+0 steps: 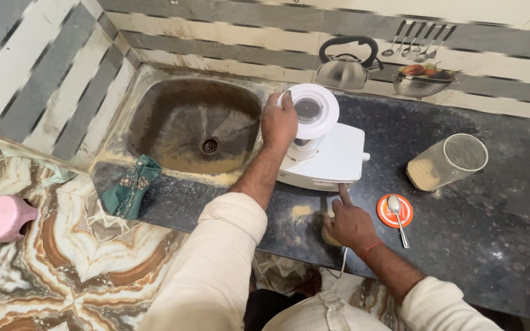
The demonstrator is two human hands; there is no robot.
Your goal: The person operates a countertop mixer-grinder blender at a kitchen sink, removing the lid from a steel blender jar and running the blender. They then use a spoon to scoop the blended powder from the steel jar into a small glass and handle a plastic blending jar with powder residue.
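A white mixer grinder (335, 156) stands on the dark stone counter (461, 220) beside the sink. Its jar carries a white lid (314, 110) with a dark round centre. My left hand (278, 120) rests on the left edge of that lid and grips the jar. My right hand (348, 222) is at the front of the grinder's base, its forefinger stretched out and touching the base's front edge. A white cord hangs off the counter edge under that hand.
A stained steel sink (194, 125) lies to the left, with a green cloth (131, 187) over its front edge. To the right sit a glass jar (448, 162) holding some pale powder and an orange lid (395, 211) with a spoon (397, 216) on it. A pink object (0, 217) is on the floor.
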